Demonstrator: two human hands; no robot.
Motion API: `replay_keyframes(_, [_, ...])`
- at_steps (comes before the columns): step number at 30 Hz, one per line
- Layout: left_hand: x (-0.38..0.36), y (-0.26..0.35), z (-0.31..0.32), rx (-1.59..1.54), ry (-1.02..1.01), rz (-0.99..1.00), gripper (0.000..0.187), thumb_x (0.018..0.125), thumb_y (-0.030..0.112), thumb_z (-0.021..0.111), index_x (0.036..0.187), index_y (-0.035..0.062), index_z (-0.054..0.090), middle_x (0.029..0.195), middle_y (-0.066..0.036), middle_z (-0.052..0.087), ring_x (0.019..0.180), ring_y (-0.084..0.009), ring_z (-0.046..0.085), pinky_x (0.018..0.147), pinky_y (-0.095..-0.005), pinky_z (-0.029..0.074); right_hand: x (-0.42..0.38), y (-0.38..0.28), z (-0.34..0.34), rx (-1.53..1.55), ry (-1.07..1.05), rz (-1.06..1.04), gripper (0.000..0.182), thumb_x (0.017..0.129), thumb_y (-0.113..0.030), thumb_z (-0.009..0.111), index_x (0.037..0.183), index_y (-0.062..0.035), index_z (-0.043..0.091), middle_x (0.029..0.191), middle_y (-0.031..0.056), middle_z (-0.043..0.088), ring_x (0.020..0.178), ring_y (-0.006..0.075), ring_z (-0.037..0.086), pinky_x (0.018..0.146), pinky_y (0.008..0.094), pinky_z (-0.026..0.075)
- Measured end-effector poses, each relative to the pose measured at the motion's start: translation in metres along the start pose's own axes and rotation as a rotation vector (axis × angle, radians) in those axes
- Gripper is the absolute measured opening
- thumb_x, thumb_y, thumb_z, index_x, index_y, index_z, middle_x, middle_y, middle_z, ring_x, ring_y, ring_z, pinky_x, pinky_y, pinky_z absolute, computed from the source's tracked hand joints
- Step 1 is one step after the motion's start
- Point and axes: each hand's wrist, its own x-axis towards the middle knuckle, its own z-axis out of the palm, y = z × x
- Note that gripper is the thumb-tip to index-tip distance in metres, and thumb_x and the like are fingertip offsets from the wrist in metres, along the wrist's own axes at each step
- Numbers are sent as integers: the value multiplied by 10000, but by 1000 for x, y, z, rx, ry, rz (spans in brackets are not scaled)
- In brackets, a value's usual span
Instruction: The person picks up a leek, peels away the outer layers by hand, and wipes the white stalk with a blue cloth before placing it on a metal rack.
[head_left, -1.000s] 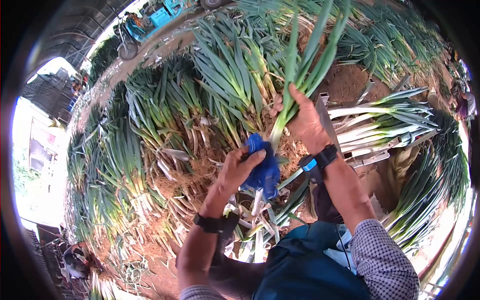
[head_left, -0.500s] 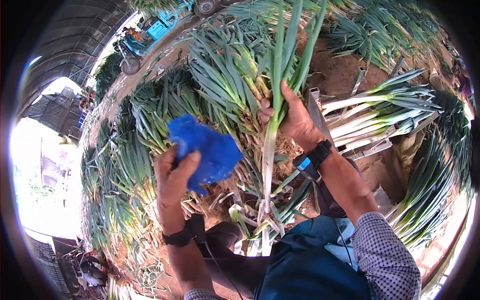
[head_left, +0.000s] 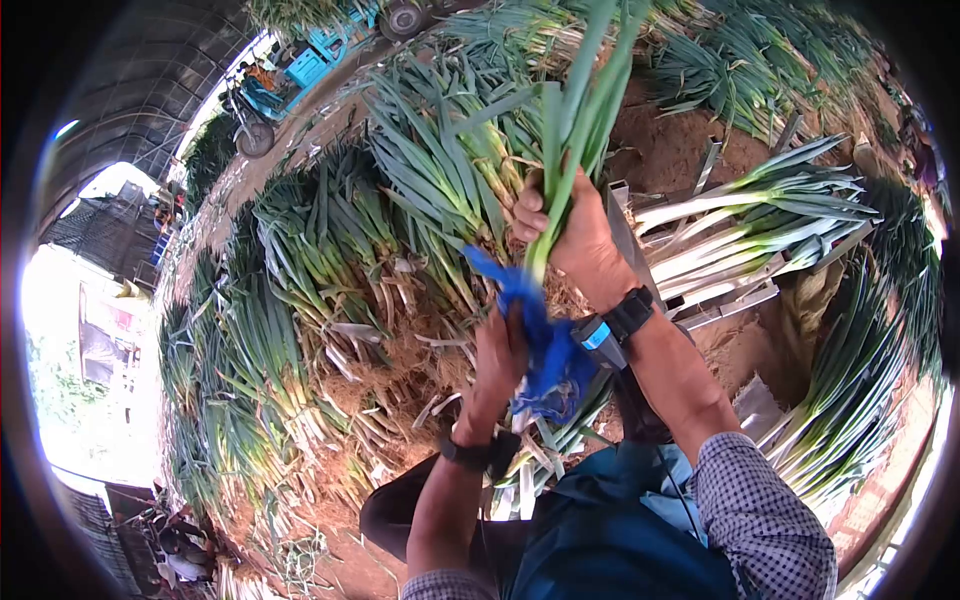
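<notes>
My right hand (head_left: 588,240) is closed around the green upper part of a long leek (head_left: 585,110), whose leaves point away from me. My left hand (head_left: 500,345) grips a crumpled blue cloth (head_left: 550,360), which is wrapped against the leek's stem just below my right hand. The cloth is blurred and hides the white lower stem. Close behind my hands stands a pile of leeks (head_left: 435,150) with roots and leaves on. To the right, cleaned leeks (head_left: 740,235) with white stems lie side by side on a metal rack (head_left: 735,305).
Rows of unpeeled leeks (head_left: 290,390) cover the ground on the left, and more leeks (head_left: 840,360) lie at the far right. A blue three-wheeled cart (head_left: 305,65) stands at the back left. Stripped leaves and roots (head_left: 410,385) litter the soil before my knees.
My left hand has moved right with the blue cloth, from beside the leek onto its stem. The leek is tilted slightly more, still in my right hand.
</notes>
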Motion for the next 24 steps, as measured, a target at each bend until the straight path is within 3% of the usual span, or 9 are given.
replay_keyframes(7, [-87,-69,-23,386,-135,28,195,1024,154,514,1121,2,588,684,-159,632,494,-245,578,413,-362,442,1,-8,-7,-118,-28,-10,575,1002,-624,392,894,-81,546,645,23,487,498,134,397,497,310,352])
replay_keyframes(8, [-95,-86,-36,433,-175,-101,233,1022,173,527,1162,-8,568,683,-132,648,461,-211,566,353,-344,430,0,-9,-10,-122,-20,-12,563,1014,-612,373,882,-90,538,640,22,489,496,133,398,495,309,356])
replay_keyframes(10, [-93,-55,-68,328,62,-361,225,1012,170,551,1146,-9,566,680,-129,646,480,-195,580,365,-353,433,1,-14,-18,-51,-55,-29,601,956,-673,459,895,-84,562,642,16,488,503,131,410,498,304,364])
replay_keyframes(12, [-76,-30,-98,138,290,-306,195,1007,184,568,1084,7,591,692,-152,650,489,-192,594,368,-341,436,1,-16,-23,1,-60,2,610,949,-677,473,917,-77,574,650,16,494,514,131,417,511,302,369])
replay_keyframes(14, [-48,-3,-138,577,259,-20,196,1010,209,581,1037,18,614,745,-148,679,552,-200,635,444,-339,481,4,-15,-26,22,-66,39,619,953,-675,469,932,-68,585,651,19,490,515,131,411,515,309,363])
replay_keyframes(16, [-23,37,-152,577,254,28,215,1014,235,583,1033,26,632,782,-106,691,595,-184,632,519,-337,494,6,-8,-26,-11,-50,22,625,964,-668,453,923,-60,592,648,17,486,513,130,408,511,300,358])
replay_keyframes(18, [-2,86,-129,89,191,-179,204,1012,229,588,1054,36,640,749,-61,653,595,-158,579,550,-342,465,8,0,-22,24,-47,40,645,976,-665,423,926,-49,605,646,20,490,507,125,403,497,289,352])
replay_keyframes(22, [21,87,-59,178,-240,-206,237,1024,269,567,1052,43,632,729,-48,594,643,-119,544,550,-332,446,10,18,-18,114,-211,85,703,967,-691,394,995,-32,636,660,23,516,499,125,409,502,296,387])
replay_keyframes(24, [21,62,-29,30,-103,100,326,1036,319,558,1065,-1,615,769,9,546,703,-55,470,567,-265,404,7,21,-17,85,-209,80,748,950,-709,401,1064,-16,657,683,33,555,499,133,421,522,308,407])
